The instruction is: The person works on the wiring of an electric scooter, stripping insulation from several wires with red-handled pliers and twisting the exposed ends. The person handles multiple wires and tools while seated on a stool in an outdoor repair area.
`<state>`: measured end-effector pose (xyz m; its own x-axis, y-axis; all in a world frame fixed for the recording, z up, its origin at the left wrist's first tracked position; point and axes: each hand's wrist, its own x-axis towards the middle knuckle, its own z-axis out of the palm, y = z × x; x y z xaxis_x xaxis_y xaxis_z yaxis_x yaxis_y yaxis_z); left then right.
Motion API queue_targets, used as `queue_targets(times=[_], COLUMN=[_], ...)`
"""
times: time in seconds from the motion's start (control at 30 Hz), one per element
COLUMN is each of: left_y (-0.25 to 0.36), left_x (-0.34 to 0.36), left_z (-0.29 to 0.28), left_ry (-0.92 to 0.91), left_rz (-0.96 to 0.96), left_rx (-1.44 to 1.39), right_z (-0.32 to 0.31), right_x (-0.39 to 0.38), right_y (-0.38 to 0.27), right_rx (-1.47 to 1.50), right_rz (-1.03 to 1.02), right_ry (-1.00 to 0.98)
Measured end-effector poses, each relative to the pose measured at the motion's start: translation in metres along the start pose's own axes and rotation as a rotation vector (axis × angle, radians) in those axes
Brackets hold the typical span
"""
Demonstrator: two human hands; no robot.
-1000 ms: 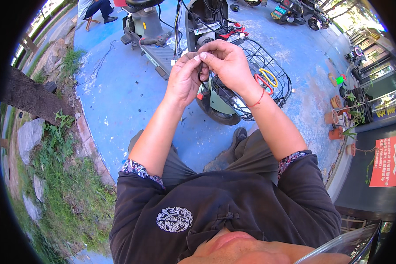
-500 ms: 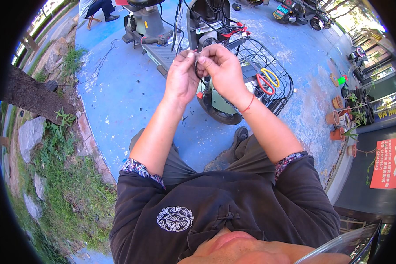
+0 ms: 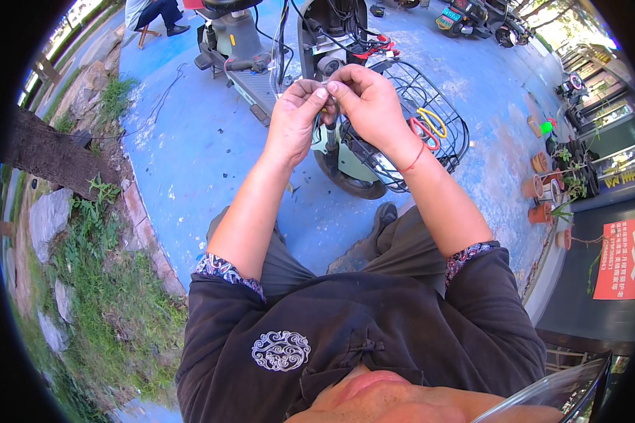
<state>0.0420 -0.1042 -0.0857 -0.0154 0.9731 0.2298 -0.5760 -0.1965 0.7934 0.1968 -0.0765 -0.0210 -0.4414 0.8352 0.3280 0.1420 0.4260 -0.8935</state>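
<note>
My left hand (image 3: 292,123) and my right hand (image 3: 368,104) meet in front of the electric scooter's opened front, fingertips pinched close together. Thin wires (image 3: 316,127) run down between them, and the ends inside the fingers are hidden. Both hands are closed. Just beyond is the scooter's exposed front column (image 3: 329,65), with loose black cables and red connectors (image 3: 379,46). Beside my right wrist, a scissors-like tool with red and yellow loop handles (image 3: 440,125) rests in the black wire basket (image 3: 464,141).
The scooter's footboard (image 3: 250,92) and seat base (image 3: 236,42) stand to the far left. A person on a stool (image 3: 163,15) sits at the upper left. Other scooters (image 3: 472,25) are parked at the far right. Flower pots (image 3: 541,213) line the right side; a tree trunk (image 3: 56,151) leans in at left.
My hands have shifted slightly to the right, still pinched together. My right wrist now covers part of the scissors-like tool, and thin wires show more plainly below my fingers.
</note>
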Motion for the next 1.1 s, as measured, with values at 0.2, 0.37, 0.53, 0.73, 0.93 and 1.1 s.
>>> queue_targets(times=[0.2,0.37,0.53,0.73,0.93,1.1], left_y=[-0.003,0.004,0.003,0.000,-0.002,-0.010], left_x=[0.012,0.007,0.003,0.004,0.006,0.009], left_z=[-0.016,-0.006,-0.002,-0.013,-0.009,-0.007], left_ry=[0.042,0.045,-0.158,-0.136,-0.074,-0.057], left_rz=[-0.009,-0.061,-0.168,-0.130,-0.089,-0.095], left_rx=[-0.298,-0.214,-0.060,-0.006,-0.053,-0.039], right_z=[0.007,0.004,-0.009,-0.045,-0.121,-0.122], right_x=[-0.011,-0.017,0.001,-0.006,-0.073,-0.075], right_y=[0.002,0.011,0.007,0.016,0.023,0.037], right_rx=[-0.197,0.071,0.122,-0.305,-1.200,-1.126], right_rz=[-0.090,-0.073,-0.030,-0.162,0.087,0.157], right_ry=[0.129,0.170,0.158,0.213,0.048,0.050])
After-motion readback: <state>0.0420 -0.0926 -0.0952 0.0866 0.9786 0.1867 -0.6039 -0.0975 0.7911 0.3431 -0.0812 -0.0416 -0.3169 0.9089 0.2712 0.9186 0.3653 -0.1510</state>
